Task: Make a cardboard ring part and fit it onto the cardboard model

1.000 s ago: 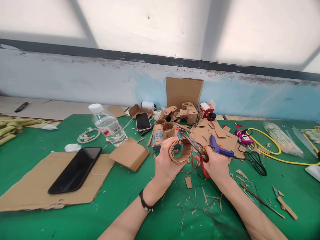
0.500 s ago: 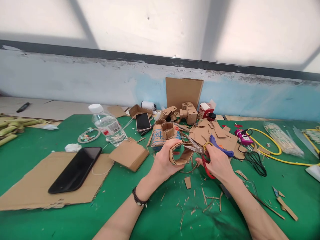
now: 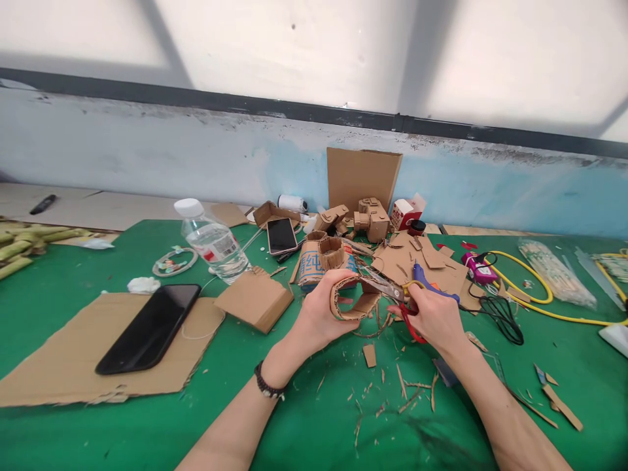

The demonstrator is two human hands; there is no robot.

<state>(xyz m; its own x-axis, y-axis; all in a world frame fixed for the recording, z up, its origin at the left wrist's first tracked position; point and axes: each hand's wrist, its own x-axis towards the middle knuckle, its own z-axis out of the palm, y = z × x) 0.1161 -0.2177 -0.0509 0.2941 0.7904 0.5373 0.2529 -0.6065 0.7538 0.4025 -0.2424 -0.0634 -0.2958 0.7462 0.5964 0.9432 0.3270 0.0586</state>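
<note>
My left hand (image 3: pixel 321 309) is closed around a short cardboard ring (image 3: pixel 366 307), its open end turned toward me. In my right hand (image 3: pixel 434 317) is a pair of scissors (image 3: pixel 399 294) with one red and one yellow handle loop. Their blades meet the ring's upper right rim and look nearly closed. Just behind the ring sits a cardboard piece with blue printing (image 3: pixel 310 261), bearing a smaller cardboard tube (image 3: pixel 331 252). A blue glue gun (image 3: pixel 432 284) lies just beyond my right hand.
Cardboard scraps (image 3: pixel 369 355) litter the green tabletop (image 3: pixel 304 418). Leftward are a water bottle (image 3: pixel 216 243), a black phone (image 3: pixel 150 329) on cardboard, and a cardboard block (image 3: pixel 254 299). A cardboard camera model (image 3: pixel 373 220) stands at the back; a yellow cable (image 3: pixel 547 286) curves at right.
The scissor blades have closed from a wider opening at the ring's rim. My right hand has shifted slightly right and down; my left hand still grips the ring.
</note>
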